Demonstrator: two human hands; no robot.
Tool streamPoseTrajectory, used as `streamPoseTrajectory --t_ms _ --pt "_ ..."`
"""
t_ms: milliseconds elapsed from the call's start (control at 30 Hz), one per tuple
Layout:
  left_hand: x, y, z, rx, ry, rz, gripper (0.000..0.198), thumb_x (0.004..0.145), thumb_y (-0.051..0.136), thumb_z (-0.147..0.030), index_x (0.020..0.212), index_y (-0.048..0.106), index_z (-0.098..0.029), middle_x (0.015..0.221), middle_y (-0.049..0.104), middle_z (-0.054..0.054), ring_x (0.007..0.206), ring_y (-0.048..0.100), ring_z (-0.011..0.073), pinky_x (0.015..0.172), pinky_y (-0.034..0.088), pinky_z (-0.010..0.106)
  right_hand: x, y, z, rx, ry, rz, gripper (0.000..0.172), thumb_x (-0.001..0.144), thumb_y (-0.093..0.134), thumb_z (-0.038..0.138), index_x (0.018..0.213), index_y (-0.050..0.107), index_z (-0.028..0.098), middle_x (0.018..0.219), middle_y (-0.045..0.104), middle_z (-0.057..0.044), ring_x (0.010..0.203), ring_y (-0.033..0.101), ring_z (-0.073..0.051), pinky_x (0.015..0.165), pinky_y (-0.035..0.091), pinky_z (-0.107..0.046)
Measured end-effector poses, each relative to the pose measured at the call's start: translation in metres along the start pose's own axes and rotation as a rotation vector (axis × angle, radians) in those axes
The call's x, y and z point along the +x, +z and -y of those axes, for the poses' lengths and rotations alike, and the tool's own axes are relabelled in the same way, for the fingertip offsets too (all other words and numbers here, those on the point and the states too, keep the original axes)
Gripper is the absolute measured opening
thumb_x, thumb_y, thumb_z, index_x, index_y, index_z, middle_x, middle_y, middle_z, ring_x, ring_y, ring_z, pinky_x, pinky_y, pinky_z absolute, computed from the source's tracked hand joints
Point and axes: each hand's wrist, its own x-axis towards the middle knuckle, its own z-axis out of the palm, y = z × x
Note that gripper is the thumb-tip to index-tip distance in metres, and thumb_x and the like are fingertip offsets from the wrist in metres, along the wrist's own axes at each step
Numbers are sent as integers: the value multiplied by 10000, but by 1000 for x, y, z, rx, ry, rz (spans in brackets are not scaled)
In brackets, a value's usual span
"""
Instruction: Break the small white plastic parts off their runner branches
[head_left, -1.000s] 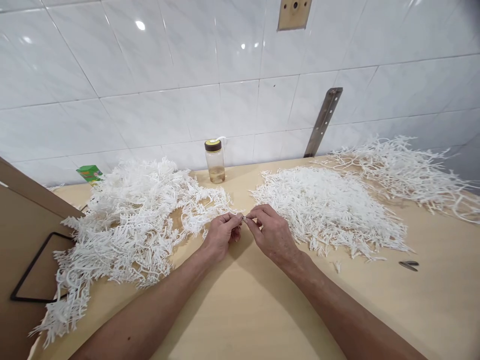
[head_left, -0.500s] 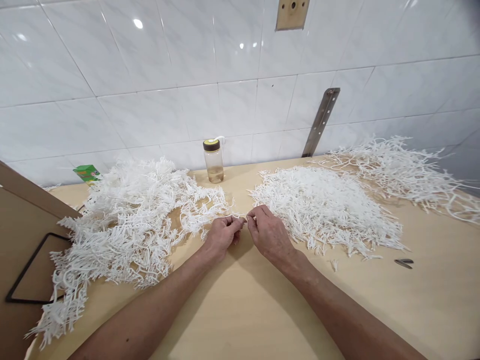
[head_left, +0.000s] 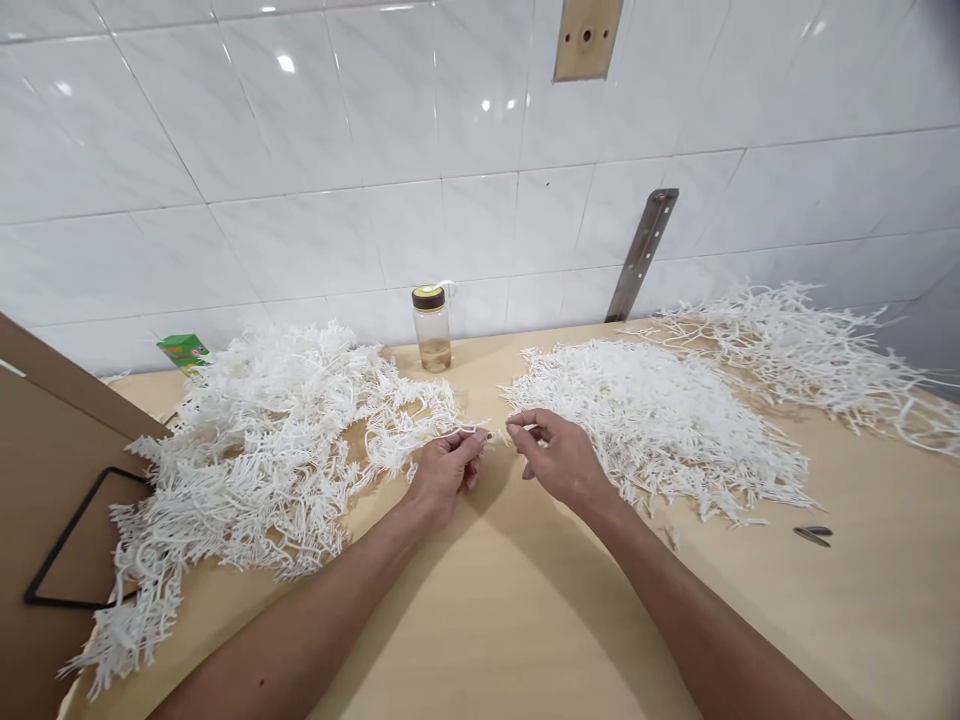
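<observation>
My left hand (head_left: pixel 444 472) pinches a thin white branched strand (head_left: pixel 474 428) between thumb and forefinger, at the right edge of a large tangled heap of white strands (head_left: pixel 262 440). Just across a small gap, my right hand (head_left: pixel 559 455) has its thumb and forefinger curled together at the tips. A tiny white bit shows by those fingertips, too small to make out. Behind my right hand lies a flatter pile of short white pieces (head_left: pixel 667 420).
A lidded clear bottle (head_left: pixel 433 335) stands near the tiled wall. A green box (head_left: pixel 184 350) is behind the left heap. More bare white strands (head_left: pixel 810 350) lie far right. Small metal snips (head_left: pixel 813 536) rest on the table (head_left: pixel 480 620). A metal bracket (head_left: pixel 643 255) leans against the wall.
My right hand has drawn away to the right from my left hand, opening a gap between them. My left hand keeps its pinch on the strand. The view has tilted slightly upward.
</observation>
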Motion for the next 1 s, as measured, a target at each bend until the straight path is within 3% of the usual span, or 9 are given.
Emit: streamPoseTrajectory --t_ms 133,300,433,633,800,1000 --pt "-1 1 -3 22 -10 3 456 627 817 -558 656 605 -155 496 471 -46 424 380 61 419 258 221 -6 12 6 189 95 135 290 816 626 436 941 645 176 698 587 24 452 559 -98 444 507 -243" --pt "-1 1 -3 30 -21 30 452 638 812 -561 693 625 -152 501 466 -52 418 371 55 413 250 219 -5 15 4 268 162 176 276 792 657 444 804 608 173 625 550 47 427 559 -91 374 395 -193" --pt "-1 2 -3 32 -4 26 443 650 805 -561 684 627 -157 505 458 -56 427 368 55 415 256 216 -7 15 6 334 192 205 305 772 678 455 736 552 180 612 561 43 428 548 -88 382 384 -193" --pt "-2 2 -3 57 20 42 442 655 796 -570 675 653 -152 503 476 -46 425 378 57 416 265 220 -7 18 4 358 232 270 258 774 670 412 765 550 183 610 556 50 412 528 -82 346 303 -176" --pt "-1 1 -2 61 26 39 447 653 797 -572 698 673 -145 500 465 -46 429 374 59 410 265 217 -7 17 4 411 209 265 288 760 701 441 776 606 170 624 538 52 441 514 -75 410 423 -203" --pt "-2 1 -2 76 17 39 458 663 785 -586 707 666 -146 503 462 -44 425 376 59 409 257 217 -6 18 -2 392 192 232 383 791 669 527 689 562 173 600 535 51 423 526 -74 432 436 -210"
